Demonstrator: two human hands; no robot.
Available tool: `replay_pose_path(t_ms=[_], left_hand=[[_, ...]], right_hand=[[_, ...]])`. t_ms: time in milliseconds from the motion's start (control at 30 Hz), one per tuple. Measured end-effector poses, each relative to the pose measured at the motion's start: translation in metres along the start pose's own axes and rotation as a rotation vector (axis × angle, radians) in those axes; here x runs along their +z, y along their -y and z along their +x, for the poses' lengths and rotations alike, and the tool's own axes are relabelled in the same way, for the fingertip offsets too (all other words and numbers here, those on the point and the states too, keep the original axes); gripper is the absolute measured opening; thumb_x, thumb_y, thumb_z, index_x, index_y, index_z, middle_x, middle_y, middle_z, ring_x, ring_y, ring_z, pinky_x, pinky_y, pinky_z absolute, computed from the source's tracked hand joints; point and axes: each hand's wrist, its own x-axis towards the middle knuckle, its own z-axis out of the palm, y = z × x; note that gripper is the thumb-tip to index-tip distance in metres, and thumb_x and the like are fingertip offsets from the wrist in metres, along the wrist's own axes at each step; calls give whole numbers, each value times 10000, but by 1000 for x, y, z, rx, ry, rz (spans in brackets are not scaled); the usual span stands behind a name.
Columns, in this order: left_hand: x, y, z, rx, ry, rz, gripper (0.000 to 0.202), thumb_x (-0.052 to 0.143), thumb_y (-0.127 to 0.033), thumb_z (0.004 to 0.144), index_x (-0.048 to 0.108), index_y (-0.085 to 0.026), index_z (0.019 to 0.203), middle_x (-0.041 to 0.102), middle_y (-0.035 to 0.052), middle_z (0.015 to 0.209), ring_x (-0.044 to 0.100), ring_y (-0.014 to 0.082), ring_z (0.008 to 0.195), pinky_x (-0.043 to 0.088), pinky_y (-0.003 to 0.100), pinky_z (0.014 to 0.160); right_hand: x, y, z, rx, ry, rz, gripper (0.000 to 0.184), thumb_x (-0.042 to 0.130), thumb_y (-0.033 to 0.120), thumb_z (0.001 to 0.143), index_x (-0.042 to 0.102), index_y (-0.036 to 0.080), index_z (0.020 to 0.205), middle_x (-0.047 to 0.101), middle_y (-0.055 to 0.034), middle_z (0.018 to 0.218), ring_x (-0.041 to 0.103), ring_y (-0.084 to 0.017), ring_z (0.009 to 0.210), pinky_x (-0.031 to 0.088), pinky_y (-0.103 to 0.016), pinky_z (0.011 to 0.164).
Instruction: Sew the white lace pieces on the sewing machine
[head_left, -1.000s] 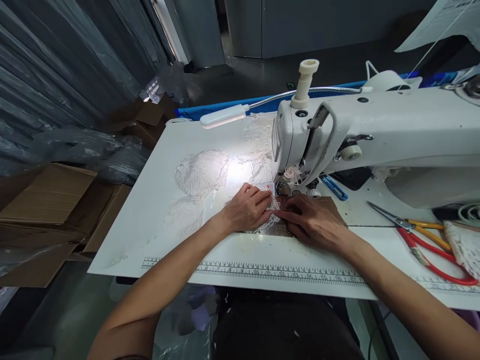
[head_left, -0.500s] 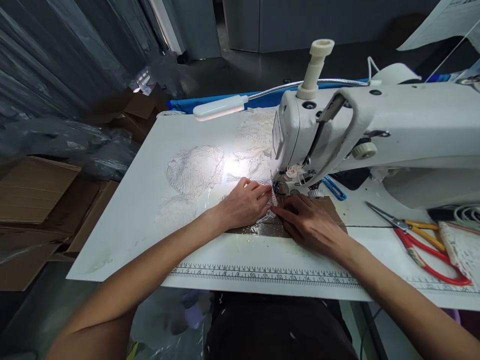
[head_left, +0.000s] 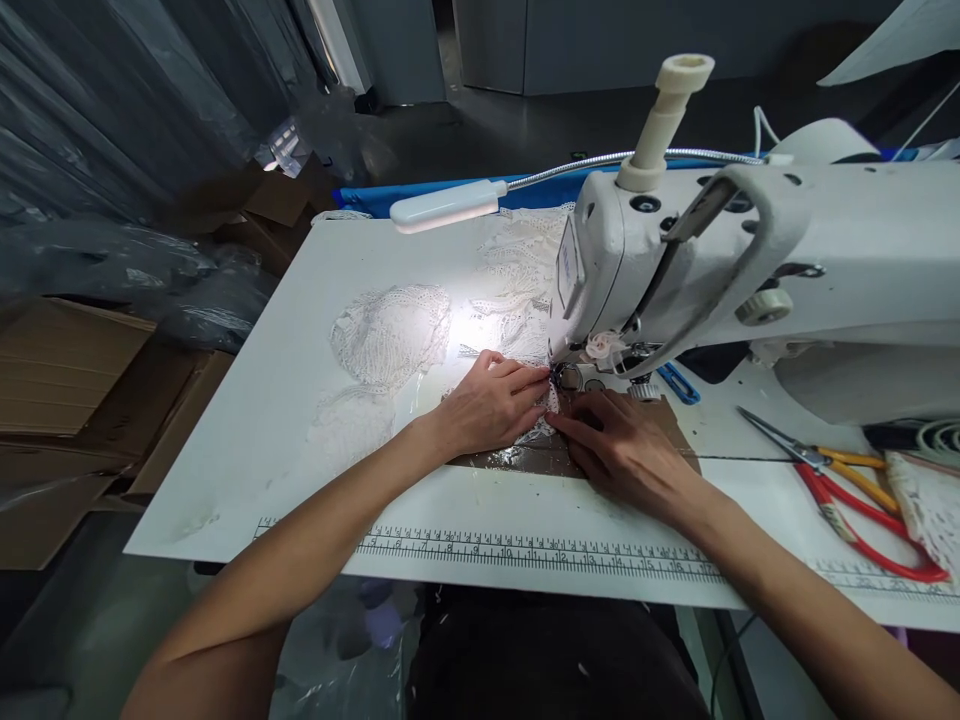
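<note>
My left hand (head_left: 491, 405) lies flat on a piece of white lace (head_left: 541, 428), fingers together, pressing it onto the brown plate just left of the needle area (head_left: 564, 376) of a white sewing machine (head_left: 750, 260). My right hand (head_left: 619, 450) lies flat on the same lace from the right, fingertips meeting the left hand's. More white lace (head_left: 390, 335) trails away to the left behind the needle, lit by the machine's lamp (head_left: 439, 207).
Red and yellow-handled scissors (head_left: 847, 490) and a lace pile (head_left: 926, 500) lie at the right of the white table (head_left: 300, 330). A printed ruler (head_left: 525, 550) runs along its front edge. Cardboard boxes (head_left: 67, 400) and plastic sheeting stand to the left.
Both hands have edged slightly toward the needle with the lace; less lace shows in front of them. The camera view shifted a little.
</note>
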Motion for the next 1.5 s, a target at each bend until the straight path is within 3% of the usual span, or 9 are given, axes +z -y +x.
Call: replay_pose_path(t_ms=[167,467,667,900,1200,1500], left_hand=[[4,-1,-2,-27,-75,-37,276,417,-289,988,620,-196,1151,623,52,1271,557,230,1142,291,507,1062],[2,-3,-1,-58,-46,-33,295,406,-305,989,626,-182,1141,614,61,1286,562,236,996,347,479,906],[-2,1,-1,-29,4,-108,297,409,-308,987,623,-179,1148,617,55,1279,550,229,1058,386,453,942],[-5,-2,-1,-47,24,-106,274,427,-288,982,608,-187,1160,606,64,1286,537,239,1121,315,582,1062],[-7,-6,0,-66,38,-50,299,414,-292,989,592,-154,1187,570,100,1298,556,238,1074,294,611,1078],[-6,-3,1,-74,37,-45,305,397,-298,991,591,-173,1190,574,100,1288,560,228,1011,336,592,1029]], right_hand=[[2,-1,-2,20,-13,25,321,487,163,909,616,214,1199,578,-126,1040,548,-254,948,488,-436,826],[4,1,-1,35,-50,60,335,461,152,896,645,205,1171,580,-125,1023,546,-255,938,491,-445,803],[6,-1,-2,46,-46,89,351,486,172,879,650,234,1184,585,-117,1050,559,-245,912,494,-432,787],[8,-4,-3,67,-61,101,331,521,211,883,675,256,1172,591,-110,1069,581,-238,912,511,-405,773],[7,-6,-1,142,-77,204,327,487,239,917,675,268,1182,611,-84,1035,603,-215,905,519,-390,795],[7,-3,0,135,-91,152,307,501,227,914,683,237,1161,626,-108,1029,602,-225,874,525,-389,753]])
